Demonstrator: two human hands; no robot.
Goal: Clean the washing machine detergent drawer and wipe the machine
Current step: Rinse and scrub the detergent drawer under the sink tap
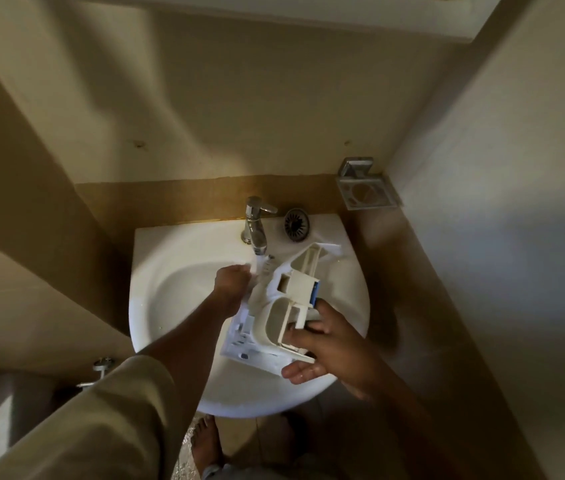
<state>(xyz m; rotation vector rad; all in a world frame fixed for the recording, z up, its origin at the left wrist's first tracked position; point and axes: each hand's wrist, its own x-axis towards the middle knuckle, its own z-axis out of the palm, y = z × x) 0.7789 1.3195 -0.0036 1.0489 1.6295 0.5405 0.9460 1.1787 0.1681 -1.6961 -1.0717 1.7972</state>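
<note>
White plastic detergent drawer (267,317) over the round white basin (177,271), frame centre.
Right hand (322,344) grasps its near end; left hand (234,284), grip clenched, under the chrome tap (255,225).

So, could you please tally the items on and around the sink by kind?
Detergent drawer: 1
Tap: 1
Drain strainer: 1
Wall-mounted holder: 1
Hands: 2, left and right
Total: 6

Dim, warm light — edges distorted.
</note>
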